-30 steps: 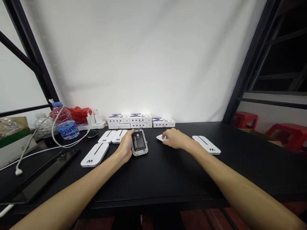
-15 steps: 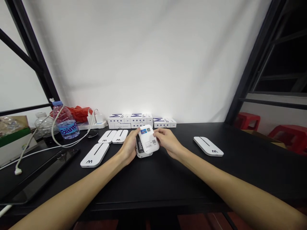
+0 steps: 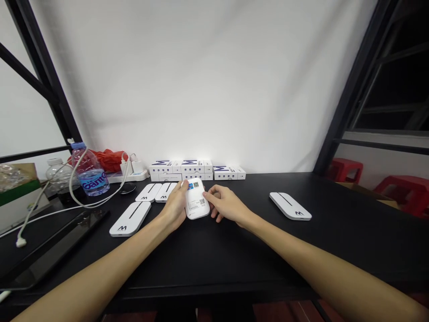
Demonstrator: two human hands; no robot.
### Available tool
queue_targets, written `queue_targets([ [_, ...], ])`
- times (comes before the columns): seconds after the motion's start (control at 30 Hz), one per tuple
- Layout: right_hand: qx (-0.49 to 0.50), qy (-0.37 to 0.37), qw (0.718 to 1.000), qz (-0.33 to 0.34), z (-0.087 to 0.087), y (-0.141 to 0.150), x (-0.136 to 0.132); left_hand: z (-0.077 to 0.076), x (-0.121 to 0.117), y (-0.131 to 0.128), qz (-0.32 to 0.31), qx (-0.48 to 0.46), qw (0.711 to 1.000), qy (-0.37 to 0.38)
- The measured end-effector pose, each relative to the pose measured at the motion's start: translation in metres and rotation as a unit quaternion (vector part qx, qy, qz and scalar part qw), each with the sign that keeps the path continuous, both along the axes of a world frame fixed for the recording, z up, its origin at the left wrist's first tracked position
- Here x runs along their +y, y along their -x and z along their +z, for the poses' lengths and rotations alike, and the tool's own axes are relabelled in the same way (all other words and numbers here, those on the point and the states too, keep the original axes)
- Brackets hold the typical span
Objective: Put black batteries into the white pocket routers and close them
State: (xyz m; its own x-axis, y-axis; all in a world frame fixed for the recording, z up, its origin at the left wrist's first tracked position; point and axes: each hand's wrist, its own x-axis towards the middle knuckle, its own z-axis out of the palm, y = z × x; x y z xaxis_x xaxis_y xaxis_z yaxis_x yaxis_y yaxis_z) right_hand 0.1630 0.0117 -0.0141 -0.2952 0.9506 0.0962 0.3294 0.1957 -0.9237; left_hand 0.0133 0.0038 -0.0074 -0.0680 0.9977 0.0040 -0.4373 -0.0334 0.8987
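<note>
Held back side up above the black table (image 3: 241, 250) is a white portable Wi-Fi hotspot (image 3: 197, 206). Its back cover carries a blue sticker, a QR code and small print, and lies over the battery side. My left hand (image 3: 176, 203) is closed around its left edge, thumb on the upper corner. At the right edge, my right hand (image 3: 224, 202) has its thumb against the cover with the other fingers curled beside it. Left of my hands lie more white hotspots, a near one (image 3: 130, 219) and two behind it (image 3: 148, 192). One more hotspot (image 3: 290, 206) rests to the right.
White boxes (image 3: 197, 169) with purple print stand along the wall. On the left are a water bottle (image 3: 90, 172), a second bottle (image 3: 60, 176), white cables (image 3: 75, 181), a power strip (image 3: 139, 174), a black mouse (image 3: 128, 188) and a dark tablet (image 3: 56, 250). Red stools (image 3: 398, 192) stand beyond the table.
The back cover, earlier tilted with the black battery showing beside it, now lies over the hotspot and hides the battery. My right hand has moved slightly left, its fingers more curled.
</note>
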Motion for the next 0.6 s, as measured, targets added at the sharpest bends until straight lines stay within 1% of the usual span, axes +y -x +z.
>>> queue_targets([
  [0.07, -0.007, 0.030, 1.000, 0.006, 0.001, 0.000, -0.001, 0.002, 0.000, 0.001, 0.011, -0.005, 1.000, -0.008],
  [0.13, -0.014, 0.041, 0.999, 0.017, 0.002, 0.001, -0.003, 0.003, 0.000, 0.002, 0.018, -0.016, 0.999, -0.025],
  [0.23, -0.024, 0.039, 0.995, 0.093, 0.004, 0.002, -0.006, 0.004, 0.002, 0.004, 0.007, -0.025, 0.999, -0.047],
  [0.3, -0.026, 0.020, 0.992, 0.121, 0.005, 0.003, -0.008, 0.005, 0.004, 0.005, -0.006, -0.025, 0.998, -0.054],
  [0.33, -0.034, -0.004, 0.993, 0.114, 0.006, 0.003, -0.009, 0.005, 0.005, 0.006, -0.009, -0.023, 0.998, -0.056],
  [0.4, -0.067, -0.079, 0.991, 0.079, 0.008, 0.002, -0.011, 0.005, 0.007, 0.009, 0.002, -0.007, 0.998, -0.060],
  [0.47, -0.108, -0.171, 0.978, 0.048, 0.009, 0.001, -0.014, 0.005, 0.010, 0.014, 0.038, 0.046, 0.995, -0.078],
  [0.53, -0.134, -0.244, 0.960, 0.035, 0.010, 0.001, -0.018, 0.006, 0.012, 0.018, 0.097, 0.133, 0.979, -0.121],
  [0.6, -0.146, -0.278, 0.948, 0.041, 0.009, 0.004, -0.023, 0.005, 0.012, 0.022, 0.151, 0.225, 0.949, -0.158],
])
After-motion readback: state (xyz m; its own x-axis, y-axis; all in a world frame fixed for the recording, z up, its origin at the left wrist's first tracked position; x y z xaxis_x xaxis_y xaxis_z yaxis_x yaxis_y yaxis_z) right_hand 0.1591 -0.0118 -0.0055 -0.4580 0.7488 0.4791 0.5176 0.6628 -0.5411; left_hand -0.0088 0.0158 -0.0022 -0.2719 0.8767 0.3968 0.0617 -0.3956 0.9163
